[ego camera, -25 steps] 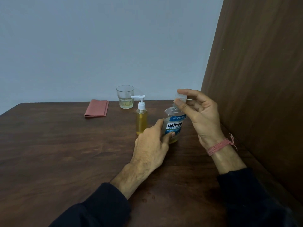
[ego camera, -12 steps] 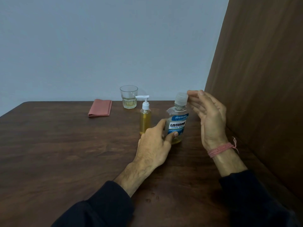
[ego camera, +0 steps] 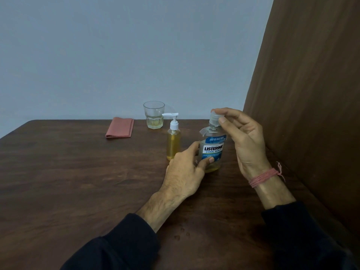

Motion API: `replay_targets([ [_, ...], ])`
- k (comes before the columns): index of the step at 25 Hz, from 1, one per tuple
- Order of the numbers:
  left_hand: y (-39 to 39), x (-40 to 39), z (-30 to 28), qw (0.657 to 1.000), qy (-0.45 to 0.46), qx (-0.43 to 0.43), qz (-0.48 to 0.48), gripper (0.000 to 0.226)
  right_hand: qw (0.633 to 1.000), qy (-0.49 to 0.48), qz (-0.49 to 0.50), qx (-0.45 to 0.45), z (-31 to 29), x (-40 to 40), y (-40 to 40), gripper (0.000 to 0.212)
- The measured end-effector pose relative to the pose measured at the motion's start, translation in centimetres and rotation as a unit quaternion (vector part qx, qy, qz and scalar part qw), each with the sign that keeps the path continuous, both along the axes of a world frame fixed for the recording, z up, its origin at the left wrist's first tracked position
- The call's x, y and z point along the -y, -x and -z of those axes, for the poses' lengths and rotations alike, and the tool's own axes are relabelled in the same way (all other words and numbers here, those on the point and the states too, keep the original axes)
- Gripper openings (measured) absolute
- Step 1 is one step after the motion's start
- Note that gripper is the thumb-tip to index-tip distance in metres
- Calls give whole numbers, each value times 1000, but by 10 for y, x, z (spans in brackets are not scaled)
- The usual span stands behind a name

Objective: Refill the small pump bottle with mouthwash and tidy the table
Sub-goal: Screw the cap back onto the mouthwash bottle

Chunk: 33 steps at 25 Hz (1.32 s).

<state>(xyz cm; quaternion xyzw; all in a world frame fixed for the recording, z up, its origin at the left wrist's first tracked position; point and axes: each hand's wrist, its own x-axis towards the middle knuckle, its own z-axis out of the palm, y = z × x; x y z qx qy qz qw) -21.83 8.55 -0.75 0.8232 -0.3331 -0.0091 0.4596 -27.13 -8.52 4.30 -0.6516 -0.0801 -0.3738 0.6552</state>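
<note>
Right hand (ego camera: pixel 245 141) back on the cap (ego camera: pixel 215 118), having stood just off it half a second ago.
Mouthwash bottle (ego camera: pixel 213 151) upright on the bench (ego camera: pixel 78 182), a little yellow liquid at its base; right thumb and fingertips pinch the clear cap, left hand (ego camera: pixel 187 172) curls round the lower body. Small pump bottle (ego camera: pixel 173 141), yellow-filled, stands just left of it. Behind: glass (ego camera: pixel 153 114) with a shallow yellow pool, then folded pink cloth (ego camera: pixel 120 127) further left. Pink thread band (ego camera: pixel 265 176) on right wrist.
</note>
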Motion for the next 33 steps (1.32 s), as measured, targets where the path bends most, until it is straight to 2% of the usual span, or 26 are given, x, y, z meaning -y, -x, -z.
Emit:
replay_targets([
  [4, 0, 0, 2, 1000, 9, 1, -5, 47, 1000, 24, -1, 8, 2, 3, -2, 22],
  [8, -3, 0, 2, 1000, 14, -11, 4, 46, 999, 41, -30, -14, 2, 6, -3, 31],
  [14, -10, 5, 3, 1000, 6, -2, -22, 48, 992, 87, 91, -1, 0, 3, 0, 25],
  [21, -17, 22, 4, 999, -5, 23, -39, 52, 977, 63, 205, -19, 4, -8, -3, 24],
  [27, -31, 44, -1, 999, -3, -53, 2, 59, 974, 76, 211, -33, 6, -3, 1, 35],
  [31, -31, 52, -6, 998, -7, -58, -3, 61, 951, 117, 285, -13, 5, -7, 3, 40],
  [33, -26, 50, -9, 997, 21, -68, -4, 71, 938, 138, 319, 18, 4, -11, 5, 35],
])
